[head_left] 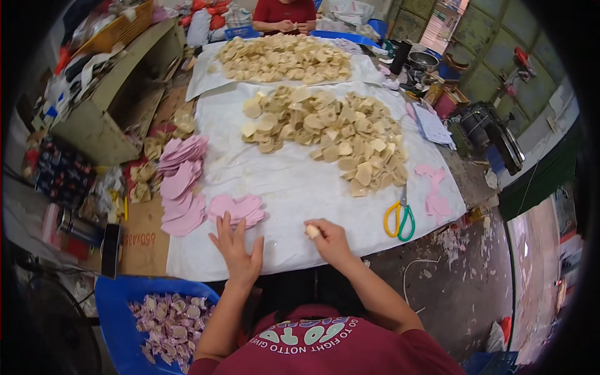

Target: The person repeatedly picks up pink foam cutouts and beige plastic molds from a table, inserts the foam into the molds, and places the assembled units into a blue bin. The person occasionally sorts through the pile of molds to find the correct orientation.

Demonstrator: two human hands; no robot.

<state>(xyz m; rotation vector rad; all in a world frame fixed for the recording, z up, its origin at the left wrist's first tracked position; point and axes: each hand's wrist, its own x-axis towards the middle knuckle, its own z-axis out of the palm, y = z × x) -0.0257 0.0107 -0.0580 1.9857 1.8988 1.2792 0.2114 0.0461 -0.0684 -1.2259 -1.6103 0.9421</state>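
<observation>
Left hand lies flat on the white sheet covering the tabletop, fingers spread, fingertips just touching the near edge of a small pile of pink cut-outs. It holds nothing.

Right hand rests on the same sheet, a little to the right, fingers curled in; a small pale beige piece is pinched between thumb and fingertips, close to the sheet. Whether the piece touches the sheet cannot be told.

Further left, a longer row of pink cut-outs runs along the sheet's left edge, overlapping like shingles. Beyond the hands, mid-sheet, a broad heap of beige pieces is spread out; its near end reaches toward the scissors, which have one yellow and one green handle and lie shut on the sheet, well right of the right hand. A few more pink scraps sit near the sheet's right edge.

A second heap of beige pieces covers the far end, where another person in a red shirt sits, hands together.

Below the tabletop on the left, a blue tub holds pale purple-and-cream scraps. Cluttered shelves stand at left; the floor at right is littered with offcuts.
</observation>
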